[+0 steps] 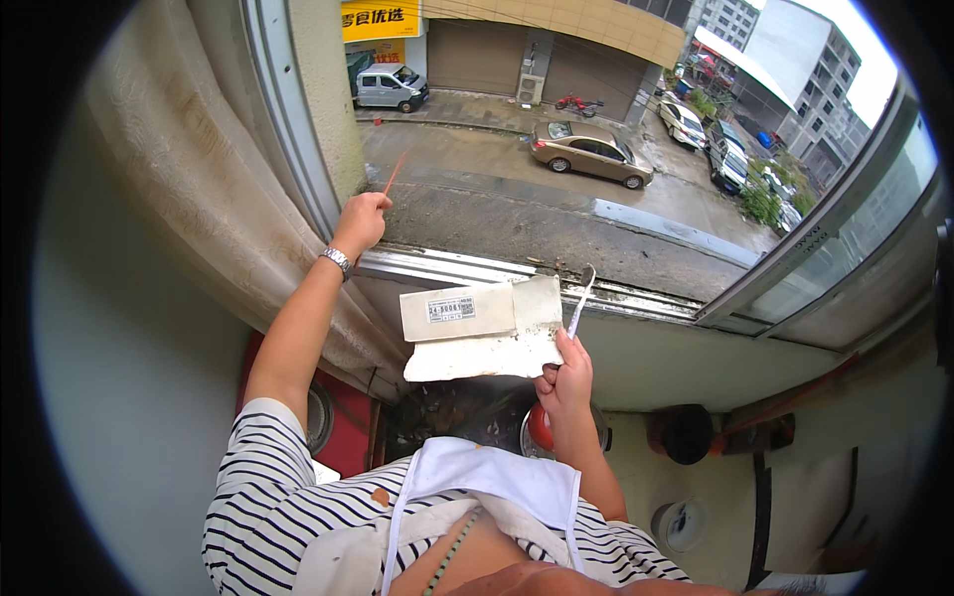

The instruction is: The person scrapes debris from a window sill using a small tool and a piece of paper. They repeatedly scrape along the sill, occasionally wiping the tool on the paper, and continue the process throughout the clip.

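Note:
My left hand (pixel 361 222) reaches to the left end of the open window, closed around a thin orange stick (pixel 396 173) that points up and outward. A metal watch band circles that wrist. In my right hand (pixel 570 370) is a folded piece of white cardboard (pixel 484 359), stained and torn along its lower edge, with a printed label. The same hand grips a slim white-handled tool (pixel 580 309); its curved tip, too small to name, stands over the aluminium window track (pixel 462 266). The cardboard hangs just inside the track.
A gritty concrete ledge (pixel 492 220) lies outside the track. On the left hangs a beige curtain (pixel 201 149); on the right is a sliding sash (pixel 835 246). Below are a red round object (pixel 539 427), a dark bin (pixel 686 434) and a white bucket (pixel 680 524).

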Available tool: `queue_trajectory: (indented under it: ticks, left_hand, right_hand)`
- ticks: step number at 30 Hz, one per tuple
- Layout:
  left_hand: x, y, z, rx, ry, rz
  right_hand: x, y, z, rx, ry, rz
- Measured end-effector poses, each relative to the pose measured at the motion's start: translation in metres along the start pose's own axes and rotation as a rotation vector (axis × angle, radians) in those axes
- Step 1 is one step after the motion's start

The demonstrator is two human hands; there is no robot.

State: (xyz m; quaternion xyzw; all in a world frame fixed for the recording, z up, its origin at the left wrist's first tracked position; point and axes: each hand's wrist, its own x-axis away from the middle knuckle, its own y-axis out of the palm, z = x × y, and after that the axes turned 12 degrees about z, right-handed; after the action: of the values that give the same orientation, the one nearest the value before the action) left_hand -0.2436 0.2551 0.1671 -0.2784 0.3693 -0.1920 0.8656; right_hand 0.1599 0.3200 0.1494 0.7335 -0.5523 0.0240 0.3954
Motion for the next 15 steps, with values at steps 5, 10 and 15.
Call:
queue_trajectory:
  ticks: [5, 10, 15]
  left_hand:
    - [-0.008, 0.021, -0.023, -0.363, 0.097, -0.106]
    - [0.017, 0.001, 0.010, -0.201, 0.226, -0.144]
    - [0.070, -0.064, 0.136, 0.504, 0.328, -0.655]
  right_hand:
    - [0.008, -0.010, -0.004, -0.025, -0.009, -0.002]
    - [0.005, -0.016, -0.003, -0.058, -0.003, 0.005]
    - [0.001, -0.005, -0.004, -0.083, -0.001, 0.020]
